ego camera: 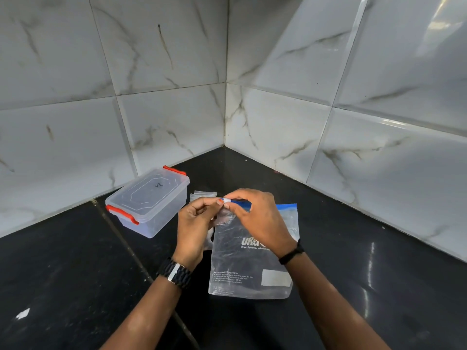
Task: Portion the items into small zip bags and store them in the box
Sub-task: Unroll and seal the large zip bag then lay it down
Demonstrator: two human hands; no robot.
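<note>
Both hands meet just below the centre of the frame, over a large clear zip bag (249, 263) with a blue zip strip along its top and white print on its face. The left hand (193, 226) has its fingers curled, thumb and forefinger pinching the top corner of the bag at the white slider tab (226, 200). The right hand (257, 218) comes in from the right, fingertips pinching the same spot on the blue strip, so the two hands nearly touch there. The bag's lower part lies flat on the black countertop (75, 261).

Just behind the left hand, a few small clear zip bags (203, 195) lie in a loose pile, partly hidden. Left of centre sits the clear plastic box (149, 200), lid on, with orange-red clips at both ends, close to the marbled wall tiles (278, 130). A dark watch (174, 271) is on the left wrist, a black band (292, 253) on the right
</note>
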